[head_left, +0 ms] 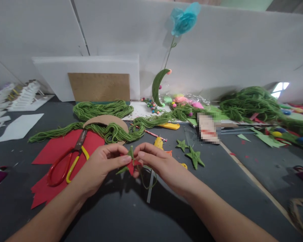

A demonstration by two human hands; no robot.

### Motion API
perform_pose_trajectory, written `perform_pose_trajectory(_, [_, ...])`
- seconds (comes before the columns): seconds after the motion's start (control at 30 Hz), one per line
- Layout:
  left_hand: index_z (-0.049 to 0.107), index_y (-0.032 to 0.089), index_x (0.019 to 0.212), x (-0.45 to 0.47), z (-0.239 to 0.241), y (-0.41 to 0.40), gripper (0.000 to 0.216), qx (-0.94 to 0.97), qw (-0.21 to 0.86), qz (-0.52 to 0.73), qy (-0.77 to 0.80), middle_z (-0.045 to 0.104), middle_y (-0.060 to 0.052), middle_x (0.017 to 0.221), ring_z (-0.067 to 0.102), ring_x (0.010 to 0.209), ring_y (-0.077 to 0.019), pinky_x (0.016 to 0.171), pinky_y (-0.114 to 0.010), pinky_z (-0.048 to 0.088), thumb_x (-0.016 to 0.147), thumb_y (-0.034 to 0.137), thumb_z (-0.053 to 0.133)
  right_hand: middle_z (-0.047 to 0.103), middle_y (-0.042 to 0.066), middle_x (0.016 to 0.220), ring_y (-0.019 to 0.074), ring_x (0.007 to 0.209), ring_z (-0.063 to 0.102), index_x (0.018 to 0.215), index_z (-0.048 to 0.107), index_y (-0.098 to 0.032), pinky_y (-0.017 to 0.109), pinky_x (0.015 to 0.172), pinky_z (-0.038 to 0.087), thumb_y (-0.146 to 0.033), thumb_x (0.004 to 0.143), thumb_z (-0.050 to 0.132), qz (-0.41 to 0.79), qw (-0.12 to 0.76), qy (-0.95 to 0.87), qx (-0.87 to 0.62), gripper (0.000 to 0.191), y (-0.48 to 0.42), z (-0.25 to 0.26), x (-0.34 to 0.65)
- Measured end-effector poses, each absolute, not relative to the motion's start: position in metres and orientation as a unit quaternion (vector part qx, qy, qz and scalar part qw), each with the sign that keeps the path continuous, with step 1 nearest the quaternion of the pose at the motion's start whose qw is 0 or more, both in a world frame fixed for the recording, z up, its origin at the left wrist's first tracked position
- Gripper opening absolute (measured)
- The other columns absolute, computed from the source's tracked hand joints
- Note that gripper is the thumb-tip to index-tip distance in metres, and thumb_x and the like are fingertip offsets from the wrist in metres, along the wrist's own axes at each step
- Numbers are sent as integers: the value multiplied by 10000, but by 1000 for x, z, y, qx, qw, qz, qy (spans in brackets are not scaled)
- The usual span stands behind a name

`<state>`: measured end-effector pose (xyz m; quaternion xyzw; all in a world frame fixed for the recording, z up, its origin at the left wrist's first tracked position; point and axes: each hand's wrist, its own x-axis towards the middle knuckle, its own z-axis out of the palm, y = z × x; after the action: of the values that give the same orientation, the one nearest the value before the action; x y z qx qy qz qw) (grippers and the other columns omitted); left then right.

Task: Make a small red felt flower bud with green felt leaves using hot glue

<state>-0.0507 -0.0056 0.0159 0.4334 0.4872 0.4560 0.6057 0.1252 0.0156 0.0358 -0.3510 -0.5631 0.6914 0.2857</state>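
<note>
A small red star, partly wrapped in green yarn, is between my hands above the dark table. My left hand pinches it from the left, thumb on top. The fingers of my right hand are closed at the star's right side, on a strand of green yarn that hangs in a loop below; the fingertips are partly hidden. Two green yarn-covered stars, a smaller one and a larger one, lie to the right. Just behind my right hand is a yellow glue gun, mostly covered.
Scissors with red and yellow handles lie on red sheets at left. Behind are green yarn skeins, a cardboard crescent and a yellow cutter. A green crescent with a blue flower stands near the wall.
</note>
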Motion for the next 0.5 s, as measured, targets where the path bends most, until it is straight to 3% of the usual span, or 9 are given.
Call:
perform_pose_trajectory(0.1, [659, 200, 681, -51, 18, -5, 105, 432, 597, 446, 508, 575, 63, 634, 475, 579, -66, 563, -168, 357, 649, 266, 735, 506, -37, 661, 82, 539, 459, 806, 542, -184, 216, 537, 356, -223, 810, 487, 644, 249, -607, -393, 67, 16, 36, 126])
perform_pose_trajectory(0.27, [658, 178, 686, -49, 21, -6, 128, 471, 581, 390, 537, 553, 57, 600, 446, 562, -71, 537, -175, 330, 652, 282, 724, 530, -27, 659, 97, 601, 446, 659, 594, -170, 219, 547, 332, -162, 723, 574, 471, 263, -729, -422, 68, 21, 41, 131])
perform_pose_trajectory(0.5, [649, 184, 690, -48, 20, -8, 104, 481, 615, 386, 491, 582, 47, 630, 473, 594, -74, 565, -178, 342, 670, 263, 713, 523, -35, 628, 91, 588, 448, 667, 583, -166, 216, 553, 339, -182, 738, 583, 520, 282, -704, -393, 73, 23, 40, 133])
